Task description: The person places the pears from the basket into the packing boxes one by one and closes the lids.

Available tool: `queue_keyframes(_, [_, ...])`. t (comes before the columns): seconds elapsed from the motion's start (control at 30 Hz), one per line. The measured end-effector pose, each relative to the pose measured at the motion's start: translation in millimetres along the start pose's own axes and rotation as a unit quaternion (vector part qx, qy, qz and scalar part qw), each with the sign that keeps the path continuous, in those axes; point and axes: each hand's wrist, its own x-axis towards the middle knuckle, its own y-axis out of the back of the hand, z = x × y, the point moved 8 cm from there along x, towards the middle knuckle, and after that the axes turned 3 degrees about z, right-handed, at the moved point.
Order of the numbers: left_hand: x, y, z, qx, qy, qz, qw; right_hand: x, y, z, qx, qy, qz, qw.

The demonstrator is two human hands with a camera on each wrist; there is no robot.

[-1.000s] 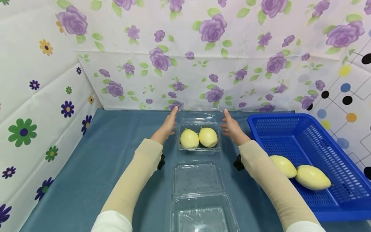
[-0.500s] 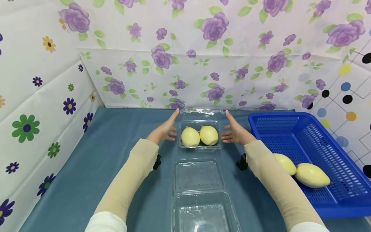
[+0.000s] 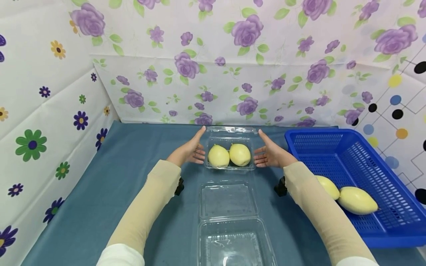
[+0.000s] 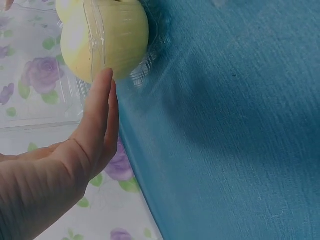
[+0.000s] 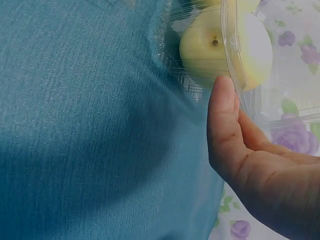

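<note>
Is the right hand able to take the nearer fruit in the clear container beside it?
Probably yes, from above: a clear wall separates the right hand from the nearer fruit, but the lid is open.

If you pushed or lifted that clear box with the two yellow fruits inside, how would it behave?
The clear box looks like thin see-through plastic, so it would probably flex when squeezed. Its lid is open, so it might swing. The yellow fruits are rounded and could roll slightly, though they nearly fill the box's width.
</note>
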Motion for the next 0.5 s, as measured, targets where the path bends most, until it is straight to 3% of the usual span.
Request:
queue_keyframes(0.3, [-3.6,-4.8,-5.8,-0.017,0.028,-0.026,0.9991,-5,-1.1,4,0.022,-0.021,-0.013,0.999])
queue_keyframes(0.5, [-5.3,-4.3,-12.6,-0.02,0.031,-0.038,0.9986,-8,-6.4,11,0.037,-0.026,-0.042,0.998])
